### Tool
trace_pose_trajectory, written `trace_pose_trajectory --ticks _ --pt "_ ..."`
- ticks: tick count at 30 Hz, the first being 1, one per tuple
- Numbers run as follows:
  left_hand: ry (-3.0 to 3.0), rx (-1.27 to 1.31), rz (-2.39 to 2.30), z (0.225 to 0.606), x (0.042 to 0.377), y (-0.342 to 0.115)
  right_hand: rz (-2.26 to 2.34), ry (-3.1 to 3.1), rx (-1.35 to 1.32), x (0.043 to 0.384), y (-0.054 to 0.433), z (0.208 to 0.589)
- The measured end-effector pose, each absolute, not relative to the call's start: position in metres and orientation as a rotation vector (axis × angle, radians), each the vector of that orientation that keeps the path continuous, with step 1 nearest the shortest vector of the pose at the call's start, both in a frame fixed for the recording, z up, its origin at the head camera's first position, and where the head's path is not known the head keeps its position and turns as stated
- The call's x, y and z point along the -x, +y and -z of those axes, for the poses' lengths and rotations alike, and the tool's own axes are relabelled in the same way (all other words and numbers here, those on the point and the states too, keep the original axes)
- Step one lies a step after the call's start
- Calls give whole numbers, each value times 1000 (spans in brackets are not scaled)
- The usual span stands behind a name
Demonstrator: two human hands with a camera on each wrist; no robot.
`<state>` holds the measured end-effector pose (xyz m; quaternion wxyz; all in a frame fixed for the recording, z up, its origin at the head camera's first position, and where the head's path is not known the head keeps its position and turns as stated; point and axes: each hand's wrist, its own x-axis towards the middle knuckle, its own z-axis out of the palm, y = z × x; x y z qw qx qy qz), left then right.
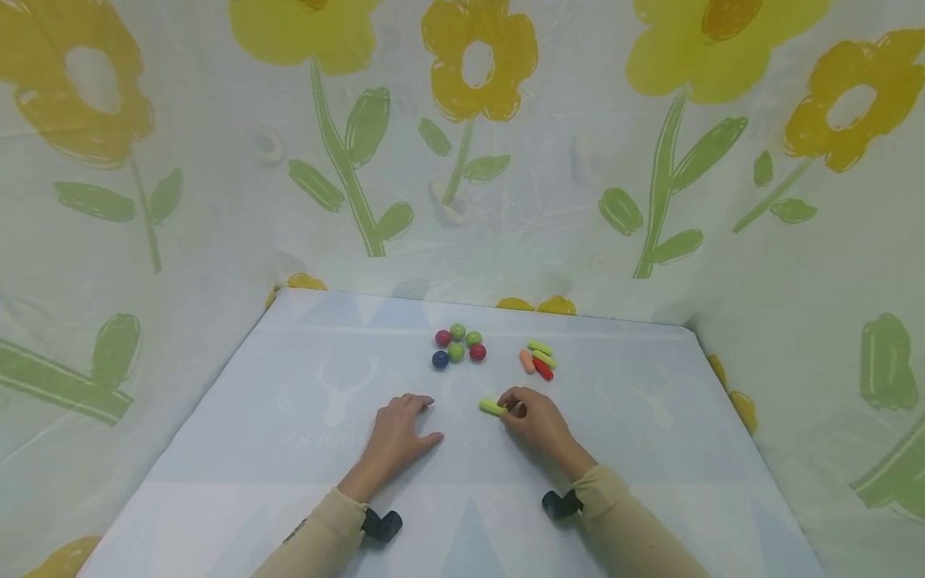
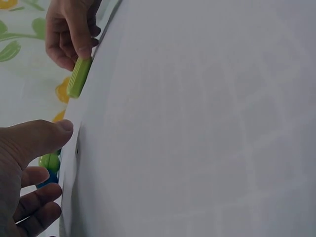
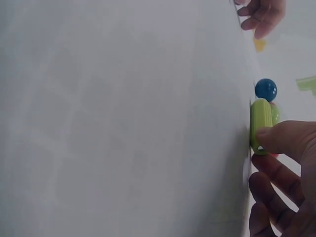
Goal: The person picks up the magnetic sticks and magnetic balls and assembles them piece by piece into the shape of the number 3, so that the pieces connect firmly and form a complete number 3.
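- Right hand (image 1: 533, 416), one: thumb and finger pinching one end of a lime stick.
- Lime stick (image 1: 490, 407), one, ribbed: just left of the right hand's fingertips, its free end pointing toward the left hand's side. Whether its underside touches the table (image 1: 462, 522) is hard to tell from these angles.
- Left hand (image 1: 399, 425), one: empty, thumb and fingers spread apart, well to the left of the lime stick.
- Sticks beyond the right hand, four, lying close together: red stick (image 1: 543, 369), pink stick (image 1: 527, 361), two spare lime sticks (image 1: 539, 348).
- Balls beyond and between the two hands, six, clustered: blue ball (image 1: 441, 360) nearest the left hand, three green balls (image 1: 456, 352), two red balls (image 1: 478, 352).
- Risk, slip: the hold is at one end only, so a slack thumb or a bump on the free end could twist the lime stick or drop it.
- Risk, knock: the right hand straying forward could push the red stick and scatter its neighbours.
- Risk, roll: the left hand's fingertips brushing the blue ball could send it rolling, being round and apparently unfenced.
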<state>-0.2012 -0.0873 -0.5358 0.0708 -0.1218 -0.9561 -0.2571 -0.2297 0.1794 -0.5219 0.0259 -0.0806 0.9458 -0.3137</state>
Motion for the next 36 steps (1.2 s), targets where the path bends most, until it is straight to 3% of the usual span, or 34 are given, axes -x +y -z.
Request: trace_pose_trajectory --ticks 36 --pt "-2845 475 810 535 193 -69 865 2820 614 215 146 521"
